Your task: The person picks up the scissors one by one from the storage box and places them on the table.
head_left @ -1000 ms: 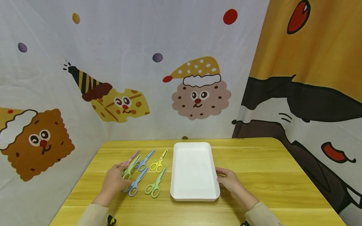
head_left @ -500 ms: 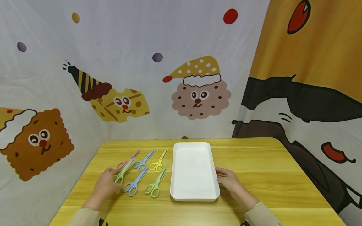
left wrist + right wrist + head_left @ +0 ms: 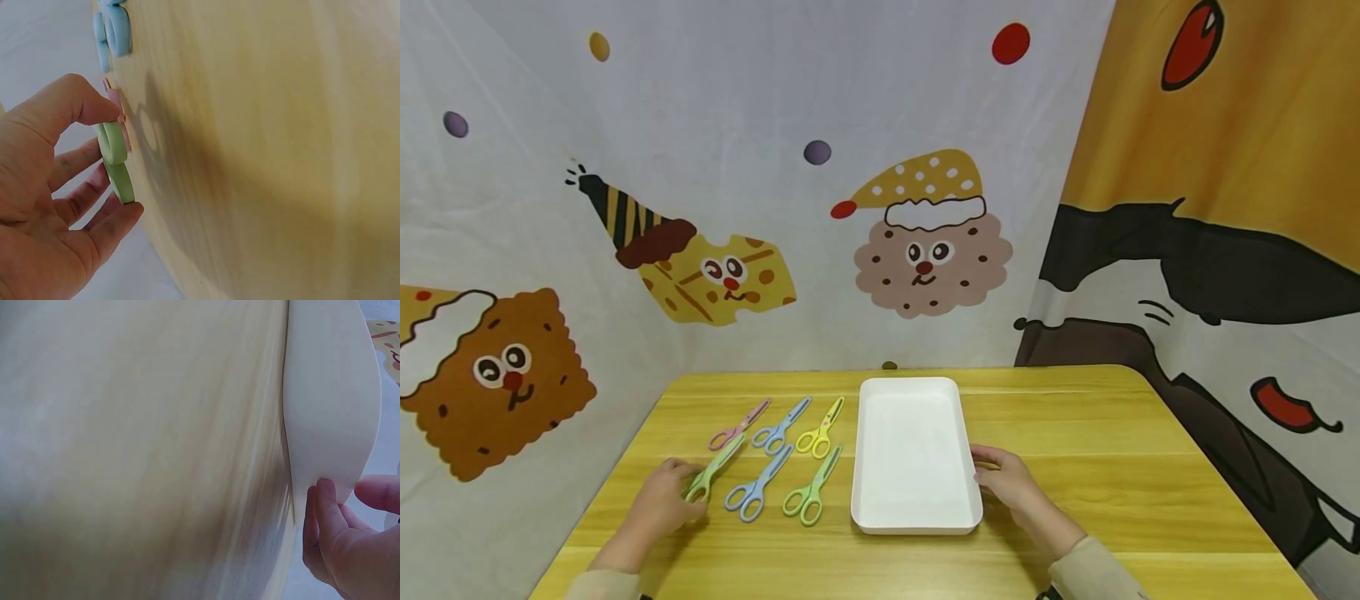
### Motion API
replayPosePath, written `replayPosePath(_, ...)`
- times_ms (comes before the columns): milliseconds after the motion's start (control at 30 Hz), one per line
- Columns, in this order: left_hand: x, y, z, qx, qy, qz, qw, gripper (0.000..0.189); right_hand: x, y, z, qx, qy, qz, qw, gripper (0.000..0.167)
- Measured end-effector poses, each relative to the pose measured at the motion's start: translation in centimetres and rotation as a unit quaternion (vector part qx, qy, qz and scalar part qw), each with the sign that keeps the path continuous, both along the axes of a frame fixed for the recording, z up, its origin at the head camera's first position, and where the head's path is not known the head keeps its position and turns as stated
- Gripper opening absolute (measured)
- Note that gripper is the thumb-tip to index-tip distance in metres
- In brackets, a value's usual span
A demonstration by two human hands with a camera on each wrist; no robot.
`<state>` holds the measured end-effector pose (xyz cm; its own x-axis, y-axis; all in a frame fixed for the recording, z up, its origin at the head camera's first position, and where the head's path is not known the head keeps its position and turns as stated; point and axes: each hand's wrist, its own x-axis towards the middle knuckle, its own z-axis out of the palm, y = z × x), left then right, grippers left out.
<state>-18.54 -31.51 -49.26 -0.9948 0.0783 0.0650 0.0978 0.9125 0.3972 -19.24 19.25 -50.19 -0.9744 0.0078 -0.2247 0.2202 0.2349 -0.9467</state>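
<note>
My left hand (image 3: 658,504) pinches a pair of light green scissors (image 3: 716,469) by the handle loops, blades angled up and away. In the left wrist view, thumb and fingertips hold the green scissors (image 3: 114,147) at opposite edges, with their shadow on the tabletop. The blade tip overlaps the pink scissors (image 3: 722,437) in the head view. Blue scissors (image 3: 752,494) lie just to the right. My right hand (image 3: 1011,483) rests against the right side of a white rectangular tray (image 3: 917,531); its fairly straight fingers touch the outer wall (image 3: 331,425), thumb tip at the rim.
Beyond and right of the held pair lie more blue scissors (image 3: 777,430), yellow scissors (image 3: 821,433) and a second green pair (image 3: 809,494). All rest on the wooden table (image 3: 1097,467). A printed curtain (image 3: 760,100) hangs behind the table's far edge.
My left hand has drawn the green scissors left and toward me, off the cluster of blue and pink pairs. The right hand and tray have stayed in place.
</note>
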Motion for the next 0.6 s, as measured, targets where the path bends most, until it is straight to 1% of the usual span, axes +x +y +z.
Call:
replayPosePath(100,0.1,-0.4,-0.2,0.007,-0.021,-0.001,0.9997,0.064,0.0,-0.1,0.0,-0.005,0.002,-0.007,1.0,0.042)
replayPosePath(200,0.2,-0.7,-0.4,0.01,-0.033,0.0,0.9994,0.065,0.0,-0.2,0.0,-0.008,0.004,-0.01,0.9999,0.042)
replayPosePath(467,0.5,-1.0,-0.9,0.015,-0.018,-0.007,0.9997,0.059,0.0,-0.2,0.0,-0.006,0.001,-0.012,0.9999,0.042)
replayPosePath(600,0.4,-1.3,-1.2,0.011,-0.025,-0.011,0.9996,0.057,0.1,-0.2,0.0,-0.007,0.001,-0.012,0.9999,0.042)
